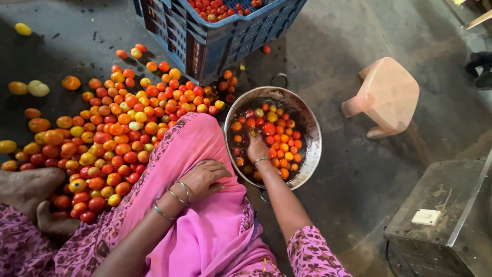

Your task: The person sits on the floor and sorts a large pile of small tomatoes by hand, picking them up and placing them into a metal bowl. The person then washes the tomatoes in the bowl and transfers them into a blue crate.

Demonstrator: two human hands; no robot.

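Head view, looking down at a person seated on a dark floor [348, 169].

Right hand [258, 147]: reaches into a round metal basin [313, 134] just right of the knee. The hand lies among the tomatoes in the basin [279, 138], fingers bent down into them; whether it grips one cannot be told, since the fingertips are hidden. A thin bangle sits on the wrist.

Left hand [204, 178]: rests palm down on the pink cloth [200, 149] over the raised knee, fingers loosely spread and slightly curled. It holds nothing. Several bangles on the wrist.

Basin: the tomatoes inside are red, orange and yellow-green, small, and look wet; the inner wall is dark. A ring handle shows at the far rim, another at the near rim.

Loose heap of tomatoes [107, 133]: spread over the floor left of the knee, mixed red, orange and yellow, touching the pink cloth along its edge. A few strays lie apart at the far left. A bare foot [28, 187] lies at the heap's near-left edge.

Blue plastic crate [215, 36]: beyond the heap and basin, slatted sides, filled with small red tomatoes.

Pink plastic stool [387, 95]: right of the basin, well apart from it.

Dark metal box [441, 210]: near right, with a small white block on top.
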